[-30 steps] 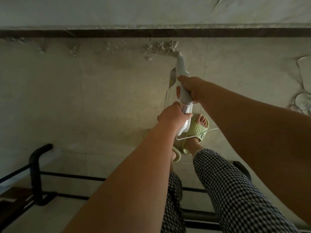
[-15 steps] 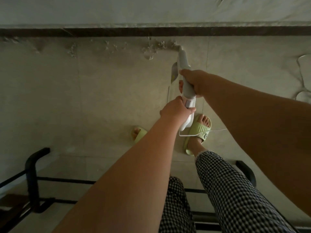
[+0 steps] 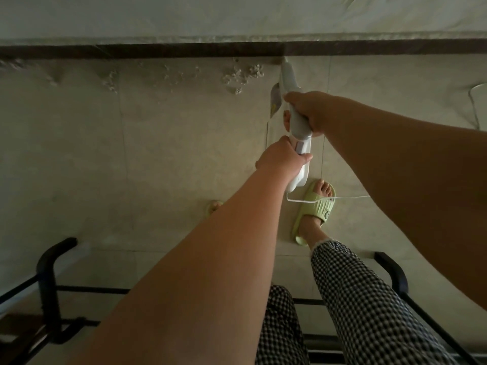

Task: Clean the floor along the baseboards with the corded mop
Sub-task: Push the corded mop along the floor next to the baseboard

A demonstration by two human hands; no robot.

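I hold a white corded mop (image 3: 294,119) seen from above, its shaft running down to the floor right at the dark baseboard (image 3: 158,50). My right hand (image 3: 309,111) grips the shaft higher up. My left hand (image 3: 280,159) grips the handle end closer to me. A thin white cord (image 3: 329,198) leaves the handle end and trails right over my right foot. Clumps of pale debris (image 3: 241,75) lie on the beige tile floor along the baseboard, left of the mop tip. The mop head itself is hidden behind the shaft.
My feet in green slippers (image 3: 313,212) stand on the tiles just below the handle. A black metal frame (image 3: 48,283) runs across the bottom of the view, with another black bar (image 3: 395,275) at the right. A pale glassy object (image 3: 478,101) sits at the right edge.
The mop tip has slid forward from beside the debris clump up to the baseboard. Both hands moved with it, and my left foot has stepped out to the left.
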